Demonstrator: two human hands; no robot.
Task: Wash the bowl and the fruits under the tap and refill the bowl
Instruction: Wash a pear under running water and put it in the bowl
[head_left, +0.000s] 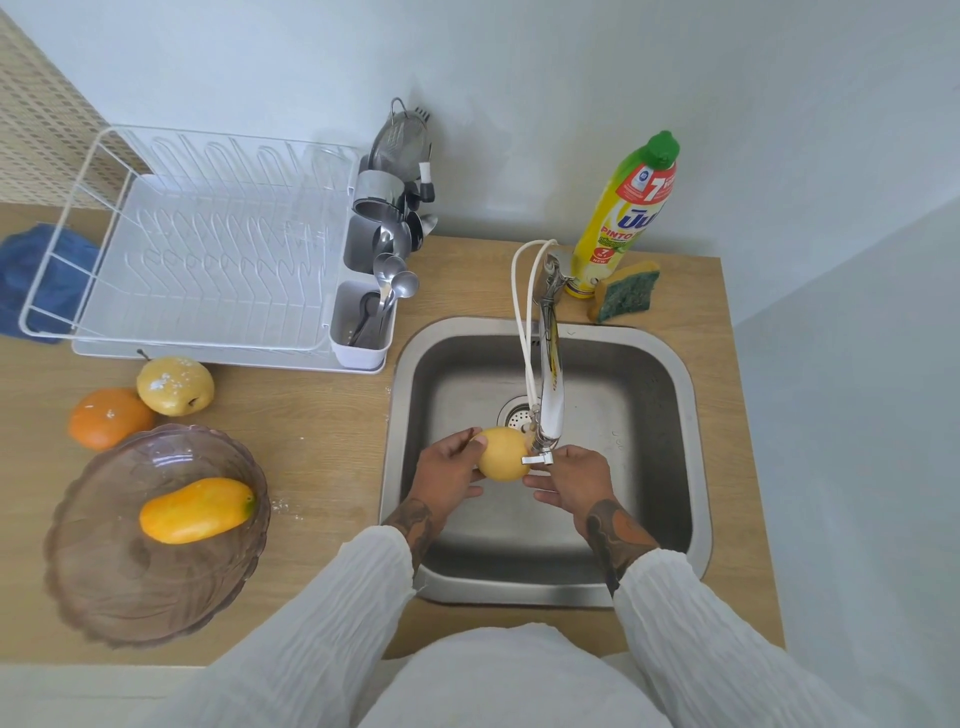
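Observation:
Over the steel sink (670, 395), my left hand (447, 475) grips a round yellow fruit (501, 453) just under the tap's spout (549, 384). My right hand (571, 480) is beside the fruit, fingers touching its right side below the tap's small lever. On the counter to the left stands a tinted glass bowl (130, 566) with a mango (197, 510) lying in it. Behind the bowl rest an orange (106, 417) and a yellow pear-like fruit (174, 385), both dusted with white specks.
A white dish rack (202, 249) with a cutlery holder full of utensils (384, 270) stands at the back left, a blue cloth (31, 280) beside it. A yellow dish soap bottle (626, 218) and a sponge (623, 291) sit behind the sink by the wall.

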